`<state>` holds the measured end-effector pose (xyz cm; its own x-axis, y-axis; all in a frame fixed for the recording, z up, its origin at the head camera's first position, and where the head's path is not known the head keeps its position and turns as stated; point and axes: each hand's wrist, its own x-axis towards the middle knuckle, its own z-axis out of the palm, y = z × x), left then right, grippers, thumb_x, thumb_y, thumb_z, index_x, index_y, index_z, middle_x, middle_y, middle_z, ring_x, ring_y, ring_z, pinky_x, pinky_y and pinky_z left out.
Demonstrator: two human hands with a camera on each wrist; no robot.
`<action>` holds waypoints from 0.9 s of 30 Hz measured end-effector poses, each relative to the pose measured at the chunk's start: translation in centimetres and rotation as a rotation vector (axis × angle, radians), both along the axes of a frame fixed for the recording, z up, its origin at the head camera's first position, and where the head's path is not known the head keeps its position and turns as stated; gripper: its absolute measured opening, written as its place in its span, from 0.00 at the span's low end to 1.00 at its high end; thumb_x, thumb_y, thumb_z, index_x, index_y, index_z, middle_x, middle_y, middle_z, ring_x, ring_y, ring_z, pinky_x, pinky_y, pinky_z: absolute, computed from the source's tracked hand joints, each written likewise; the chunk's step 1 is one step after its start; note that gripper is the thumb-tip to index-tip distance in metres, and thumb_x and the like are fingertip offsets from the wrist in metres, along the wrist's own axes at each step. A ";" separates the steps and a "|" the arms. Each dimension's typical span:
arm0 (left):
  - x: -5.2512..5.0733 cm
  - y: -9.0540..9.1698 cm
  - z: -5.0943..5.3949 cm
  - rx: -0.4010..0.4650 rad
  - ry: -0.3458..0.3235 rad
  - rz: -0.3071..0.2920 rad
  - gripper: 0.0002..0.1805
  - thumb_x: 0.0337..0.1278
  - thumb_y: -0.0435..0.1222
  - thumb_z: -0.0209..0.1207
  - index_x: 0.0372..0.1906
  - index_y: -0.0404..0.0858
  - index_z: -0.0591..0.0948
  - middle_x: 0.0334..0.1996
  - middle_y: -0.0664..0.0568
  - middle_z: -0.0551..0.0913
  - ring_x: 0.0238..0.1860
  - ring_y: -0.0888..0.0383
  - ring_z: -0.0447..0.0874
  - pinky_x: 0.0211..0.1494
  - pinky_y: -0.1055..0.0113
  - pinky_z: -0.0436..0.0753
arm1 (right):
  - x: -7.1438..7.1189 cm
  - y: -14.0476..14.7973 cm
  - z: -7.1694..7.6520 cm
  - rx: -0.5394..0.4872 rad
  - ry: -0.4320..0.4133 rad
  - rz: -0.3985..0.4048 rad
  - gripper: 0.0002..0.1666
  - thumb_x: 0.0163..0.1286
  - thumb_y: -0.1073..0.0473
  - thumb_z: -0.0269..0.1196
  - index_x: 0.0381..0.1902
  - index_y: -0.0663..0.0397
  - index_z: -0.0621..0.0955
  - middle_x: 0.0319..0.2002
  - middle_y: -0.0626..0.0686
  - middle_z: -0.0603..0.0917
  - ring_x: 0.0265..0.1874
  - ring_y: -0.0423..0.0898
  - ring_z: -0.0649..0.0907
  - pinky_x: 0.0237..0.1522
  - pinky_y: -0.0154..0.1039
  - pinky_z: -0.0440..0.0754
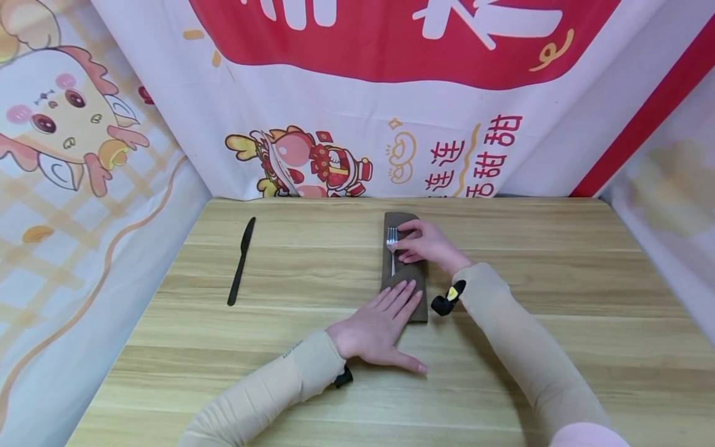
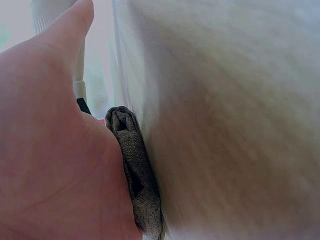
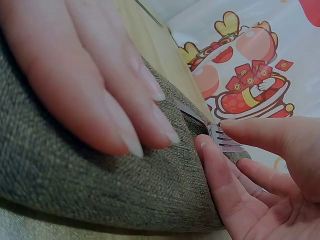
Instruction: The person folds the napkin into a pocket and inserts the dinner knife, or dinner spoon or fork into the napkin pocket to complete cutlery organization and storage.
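A folded dark grey-brown cloth napkin (image 1: 420, 310) lies lengthwise on the table, with a silver fork (image 1: 392, 236) on it. The fork's tines point away from me, and its lower handle goes under a fold of the cloth. My left hand (image 1: 382, 329) rests flat on the near part of the napkin, fingers straight and thumb spread out onto the wood. At the far part, my right hand (image 1: 424, 242) pinches the fork (image 3: 217, 136) near the base of its tines, fingertips also against the napkin (image 3: 150, 185). In the left wrist view the napkin's layered edge (image 2: 142, 190) shows beside the palm.
To the left, a black knife (image 1: 242, 261) lies apart on the wooden table (image 1: 313, 261). A printed white and red cloth (image 1: 335, 99) hangs along the table's far edge. More patterned cloth (image 1: 112, 223) hangs at the left side.
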<state>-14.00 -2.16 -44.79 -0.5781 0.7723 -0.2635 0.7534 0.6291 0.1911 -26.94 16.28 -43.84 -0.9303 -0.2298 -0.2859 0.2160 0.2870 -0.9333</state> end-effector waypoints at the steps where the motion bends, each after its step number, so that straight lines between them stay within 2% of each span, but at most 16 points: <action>1: 0.1 0.0 0.2 -0.003 -0.003 -0.001 0.69 0.49 0.82 0.42 0.82 0.39 0.35 0.80 0.45 0.27 0.79 0.52 0.22 0.78 0.58 0.33 | -0.1 0.0 0.0 0.002 0.004 0.003 0.33 0.70 0.63 0.69 0.69 0.61 0.71 0.46 0.66 0.82 0.35 0.53 0.88 0.39 0.44 0.87; 8: 0.2 0.0 0.9 0.001 -0.008 -0.009 0.69 0.51 0.81 0.45 0.82 0.38 0.37 0.81 0.43 0.29 0.79 0.50 0.25 0.78 0.56 0.35 | -0.2 0.2 -0.1 0.003 0.018 0.023 0.30 0.72 0.61 0.67 0.69 0.59 0.73 0.47 0.65 0.84 0.34 0.53 0.88 0.39 0.44 0.88; 14: 0.1 0.0 0.3 -0.002 0.002 -0.010 0.69 0.50 0.82 0.44 0.82 0.38 0.36 0.81 0.43 0.28 0.79 0.50 0.24 0.78 0.57 0.34 | -0.2 0.3 0.0 0.007 0.029 0.037 0.29 0.74 0.61 0.65 0.71 0.55 0.73 0.47 0.65 0.83 0.35 0.55 0.88 0.39 0.45 0.88; 17: 0.1 0.0 0.2 -0.006 -0.004 -0.010 0.69 0.50 0.82 0.43 0.82 0.39 0.35 0.81 0.44 0.27 0.79 0.51 0.23 0.78 0.57 0.33 | -0.2 0.4 0.0 0.014 0.027 0.041 0.26 0.75 0.60 0.63 0.69 0.56 0.75 0.48 0.63 0.83 0.36 0.55 0.87 0.39 0.45 0.87; 23: 0.2 0.1 0.9 0.005 -0.014 -0.007 0.69 0.50 0.81 0.45 0.82 0.38 0.37 0.81 0.44 0.28 0.79 0.50 0.25 0.78 0.57 0.35 | 0.0 0.4 0.2 0.046 0.030 0.043 0.21 0.77 0.58 0.62 0.63 0.60 0.78 0.47 0.63 0.84 0.37 0.56 0.87 0.41 0.45 0.87; 27: 0.2 0.0 0.8 -0.003 -0.022 -0.001 0.69 0.49 0.82 0.43 0.82 0.39 0.35 0.80 0.44 0.27 0.79 0.51 0.23 0.78 0.58 0.33 | 0.2 0.3 0.3 0.060 0.034 0.045 0.19 0.76 0.56 0.63 0.58 0.62 0.81 0.47 0.63 0.84 0.38 0.57 0.87 0.41 0.45 0.87</action>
<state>-13.81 -2.21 -44.02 -0.5715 0.7720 -0.2782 0.7496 0.6291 0.2059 -26.79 16.61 -43.51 -0.9290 -0.2545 -0.2687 0.1699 0.3517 -0.9206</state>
